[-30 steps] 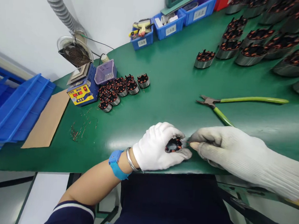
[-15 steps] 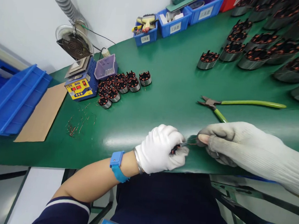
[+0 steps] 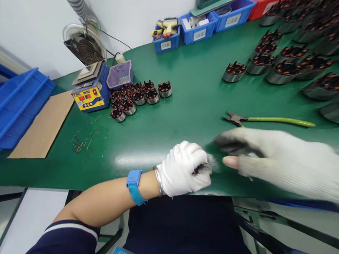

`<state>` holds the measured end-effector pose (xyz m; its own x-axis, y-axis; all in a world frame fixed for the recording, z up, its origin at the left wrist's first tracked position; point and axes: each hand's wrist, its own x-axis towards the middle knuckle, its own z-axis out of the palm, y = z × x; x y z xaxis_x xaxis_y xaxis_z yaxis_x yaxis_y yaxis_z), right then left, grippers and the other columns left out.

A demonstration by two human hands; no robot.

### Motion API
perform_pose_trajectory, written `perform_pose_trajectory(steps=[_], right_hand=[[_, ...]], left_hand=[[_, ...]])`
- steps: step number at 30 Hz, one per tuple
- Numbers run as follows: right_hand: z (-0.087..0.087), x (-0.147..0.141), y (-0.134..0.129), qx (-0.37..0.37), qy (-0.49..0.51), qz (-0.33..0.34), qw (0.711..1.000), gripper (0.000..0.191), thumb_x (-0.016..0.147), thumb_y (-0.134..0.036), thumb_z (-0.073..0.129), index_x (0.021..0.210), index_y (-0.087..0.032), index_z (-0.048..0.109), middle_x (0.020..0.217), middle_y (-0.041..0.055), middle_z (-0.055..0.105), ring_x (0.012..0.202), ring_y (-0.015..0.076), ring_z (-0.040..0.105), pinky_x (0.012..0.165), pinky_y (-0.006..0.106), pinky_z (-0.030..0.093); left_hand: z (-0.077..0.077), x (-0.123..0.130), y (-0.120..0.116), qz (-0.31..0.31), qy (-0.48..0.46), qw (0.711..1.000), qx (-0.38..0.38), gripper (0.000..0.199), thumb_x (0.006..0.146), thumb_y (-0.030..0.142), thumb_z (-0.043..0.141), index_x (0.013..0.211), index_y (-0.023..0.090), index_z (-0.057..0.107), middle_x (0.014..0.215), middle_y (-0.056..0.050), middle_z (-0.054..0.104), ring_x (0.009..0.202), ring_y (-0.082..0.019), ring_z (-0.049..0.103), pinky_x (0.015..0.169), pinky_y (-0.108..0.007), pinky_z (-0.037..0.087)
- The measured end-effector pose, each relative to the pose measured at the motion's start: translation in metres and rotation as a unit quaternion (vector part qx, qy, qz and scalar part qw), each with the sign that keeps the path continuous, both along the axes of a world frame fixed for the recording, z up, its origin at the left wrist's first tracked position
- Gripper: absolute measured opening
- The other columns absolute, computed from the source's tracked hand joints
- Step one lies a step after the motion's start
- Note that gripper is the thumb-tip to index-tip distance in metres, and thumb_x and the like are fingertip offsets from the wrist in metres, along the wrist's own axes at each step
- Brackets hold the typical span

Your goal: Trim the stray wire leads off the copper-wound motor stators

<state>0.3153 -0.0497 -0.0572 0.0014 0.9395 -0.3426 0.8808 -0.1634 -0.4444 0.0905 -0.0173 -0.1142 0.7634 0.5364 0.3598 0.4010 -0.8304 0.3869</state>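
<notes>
Blk/copper-wound part (image 3: 196,170) gripped by white-gloved L hand (image 3: 183,169); grey-stained white-gloved R hand (image 3: 274,155) held nearby, thumb & fingers spread apart.

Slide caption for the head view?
Left hand grips a wire-wound core; open right hand near green-handled pliers.

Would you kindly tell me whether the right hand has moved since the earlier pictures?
Yes: the right hand has moved toward the pliers, now hiding most of their lower handle.

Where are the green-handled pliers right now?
In the head view, the pliers lie on the green table, right of centre, just beyond the person's right hand, which hides most of one handle.
</notes>
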Motion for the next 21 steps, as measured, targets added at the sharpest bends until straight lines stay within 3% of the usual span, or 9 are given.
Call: perform_pose_trajectory(steps=[2, 4, 7, 9, 12, 14, 17, 19, 21], right_hand=[[-0.003, -0.009, 0.011, -0.116, 0.120, 0.080, 0.983, 0.052, 0.074, -0.072, 0.058, 0.095, -0.027, 0.076, 0.088, 0.0052, 0.076, 0.074, 0.0247, 0.067, 0.065, 0.035, 0.049], [-0.006, -0.019, 0.019, -0.194, 0.237, 0.112, 0.945, 0.046, 0.072, -0.068, 0.064, 0.069, -0.023, 0.069, 0.065, 0.0031, 0.065, 0.058, 0.0160, 0.054, 0.055, 0.030, 0.041], [-0.008, -0.030, 0.022, -0.246, 0.357, 0.064, 0.899, 0.048, 0.063, -0.065, 0.077, 0.058, -0.020, 0.062, 0.054, 0.0006, 0.056, 0.051, 0.0108, 0.045, 0.051, 0.026, 0.038], [-0.010, -0.032, 0.020, -0.261, 0.379, 0.037, 0.887, 0.050, 0.058, -0.065, 0.082, 0.058, -0.019, 0.063, 0.053, 0.0004, 0.056, 0.050, 0.0104, 0.047, 0.050, 0.025, 0.039], [-0.012, -0.031, 0.014, -0.242, 0.375, 0.025, 0.895, 0.053, 0.059, -0.068, 0.081, 0.057, -0.020, 0.061, 0.052, 0.0015, 0.058, 0.050, 0.0113, 0.049, 0.051, 0.025, 0.041], [-0.014, -0.030, 0.008, -0.210, 0.354, 0.018, 0.911, 0.053, 0.064, -0.069, 0.076, 0.056, -0.020, 0.060, 0.054, 0.0032, 0.061, 0.051, 0.0122, 0.051, 0.052, 0.026, 0.041], [-0.017, -0.031, -0.003, -0.146, 0.310, 0.020, 0.939, 0.050, 0.076, -0.065, 0.064, 0.057, -0.020, 0.058, 0.055, 0.0035, 0.061, 0.051, 0.0117, 0.047, 0.051, 0.027, 0.035], [-0.019, -0.032, -0.011, -0.099, 0.295, 0.026, 0.950, 0.049, 0.082, -0.063, 0.058, 0.058, -0.020, 0.056, 0.054, 0.0016, 0.056, 0.050, 0.0112, 0.041, 0.049, 0.027, 0.029], [-0.017, -0.031, -0.016, -0.059, 0.292, 0.027, 0.954, 0.048, 0.084, -0.062, 0.054, 0.060, -0.021, 0.055, 0.054, 0.0005, 0.052, 0.051, 0.0118, 0.038, 0.048, 0.027, 0.026]], left_hand=[[0.000, 0.000, 0.000, 0.001, -0.011, 1.000, -0.001, 0.008, 0.085, 0.029, 0.054, 0.082, 0.023, 0.057, 0.086, -0.007, 0.067, 0.079, -0.022, 0.061, 0.074, -0.036, 0.053], [-0.001, 0.001, 0.001, 0.003, -0.016, 1.000, -0.006, 0.008, 0.086, 0.030, 0.052, 0.082, 0.023, 0.055, 0.085, -0.007, 0.066, 0.078, -0.022, 0.061, 0.073, -0.037, 0.054], [-0.001, 0.002, 0.000, 0.013, -0.012, 0.999, -0.034, 0.010, 0.086, 0.032, 0.052, 0.084, 0.023, 0.053, 0.086, -0.008, 0.065, 0.081, -0.024, 0.063, 0.077, -0.040, 0.056], [-0.001, 0.002, -0.002, 0.020, -0.020, 0.998, -0.056, 0.011, 0.086, 0.034, 0.053, 0.086, 0.023, 0.052, 0.088, -0.009, 0.066, 0.084, -0.025, 0.065, 0.079, -0.043, 0.058], [0.000, -0.002, -0.004, 0.026, -0.087, 0.991, -0.093, 0.020, 0.084, 0.032, 0.058, 0.100, 0.021, 0.053, 0.104, -0.013, 0.068, 0.096, -0.028, 0.069, 0.087, -0.046, 0.060], [0.001, -0.007, -0.002, -0.007, -0.138, 0.980, -0.146, 0.053, 0.078, 0.037, 0.068, 0.124, 0.017, 0.050, 0.128, -0.019, 0.064, 0.109, -0.030, 0.069, 0.095, -0.048, 0.059], [0.001, -0.015, 0.008, -0.072, -0.171, 0.942, -0.281, 0.101, 0.073, 0.055, 0.078, 0.152, 0.016, 0.028, 0.155, -0.027, 0.046, 0.115, -0.031, 0.069, 0.096, -0.048, 0.060], [0.002, -0.019, 0.017, -0.058, -0.193, 0.905, -0.375, 0.105, 0.074, 0.069, 0.075, 0.154, 0.020, 0.029, 0.158, -0.027, 0.045, 0.117, -0.031, 0.069, 0.091, -0.046, 0.062], [0.008, -0.023, 0.026, -0.005, -0.218, 0.862, -0.458, 0.097, 0.075, 0.079, 0.069, 0.148, 0.021, 0.039, 0.153, -0.025, 0.051, 0.116, -0.031, 0.070, 0.084, -0.043, 0.063]])
